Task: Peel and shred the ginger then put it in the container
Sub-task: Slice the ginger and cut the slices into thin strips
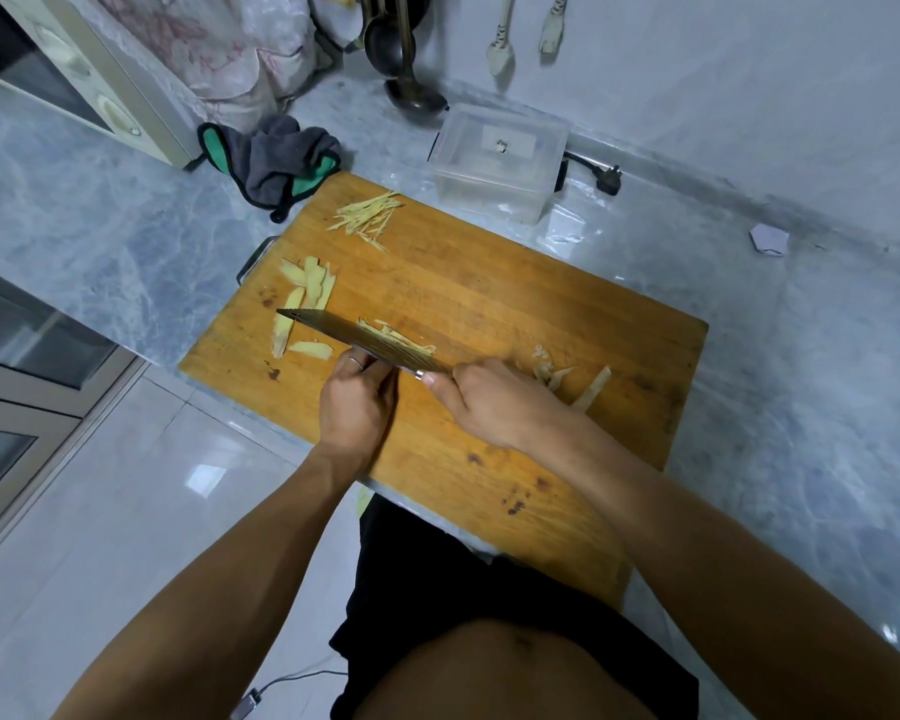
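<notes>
A wooden cutting board (489,304) lies on the marble counter. My right hand (494,402) grips the handle of a wide knife (344,332) whose blade slants left across the board. My left hand (357,402) sits against the blade's near side with fingers curled down onto the ginger being cut, which is mostly hidden beneath them. Fresh ginger strips (401,340) lie along the blade's far side. A pile of ginger shreds (367,218) lies at the board's far end, and peeled ginger slices (307,288) at its left. The clear plastic container (500,163) stands beyond the board.
Ginger peels (572,381) lie on the board right of my right hand. A grey and green cloth (276,158) sits at the board's far left corner. Ladles (411,70) hang on the wall, and a black plug (609,179) lies beside the container.
</notes>
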`<state>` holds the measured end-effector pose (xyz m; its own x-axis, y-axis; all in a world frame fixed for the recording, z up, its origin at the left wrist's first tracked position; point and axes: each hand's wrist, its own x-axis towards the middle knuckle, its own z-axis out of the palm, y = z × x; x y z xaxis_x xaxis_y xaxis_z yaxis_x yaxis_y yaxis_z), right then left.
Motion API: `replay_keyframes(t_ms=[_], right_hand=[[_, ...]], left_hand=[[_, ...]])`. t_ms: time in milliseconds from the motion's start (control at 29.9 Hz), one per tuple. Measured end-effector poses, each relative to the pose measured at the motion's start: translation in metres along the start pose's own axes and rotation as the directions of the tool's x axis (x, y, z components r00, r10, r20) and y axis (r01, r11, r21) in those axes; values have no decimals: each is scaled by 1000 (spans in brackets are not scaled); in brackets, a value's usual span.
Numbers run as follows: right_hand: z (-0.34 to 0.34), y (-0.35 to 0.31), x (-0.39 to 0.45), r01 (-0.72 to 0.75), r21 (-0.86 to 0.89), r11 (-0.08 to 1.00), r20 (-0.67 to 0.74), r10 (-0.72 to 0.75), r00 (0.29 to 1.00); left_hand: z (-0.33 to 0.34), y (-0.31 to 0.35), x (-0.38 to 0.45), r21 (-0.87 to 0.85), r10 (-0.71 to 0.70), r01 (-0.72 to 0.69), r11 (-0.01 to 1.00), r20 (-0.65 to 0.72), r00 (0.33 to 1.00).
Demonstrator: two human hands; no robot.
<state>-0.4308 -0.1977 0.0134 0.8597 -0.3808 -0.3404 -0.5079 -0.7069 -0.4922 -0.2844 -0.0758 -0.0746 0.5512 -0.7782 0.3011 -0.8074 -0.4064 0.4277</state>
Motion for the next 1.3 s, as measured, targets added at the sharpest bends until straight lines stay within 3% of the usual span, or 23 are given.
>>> replay_keyframes(t_ms=[735,1303], right_hand=[[-18,5,-3,-29,40,999,92,25,995],[-19,7,-12,-18,42,999,58,16,998]], left_hand=[[3,-4,-1,-18,-6,6,1000,15,1000],[6,-4,-1,-25,-16,17,1000,5,1000]])
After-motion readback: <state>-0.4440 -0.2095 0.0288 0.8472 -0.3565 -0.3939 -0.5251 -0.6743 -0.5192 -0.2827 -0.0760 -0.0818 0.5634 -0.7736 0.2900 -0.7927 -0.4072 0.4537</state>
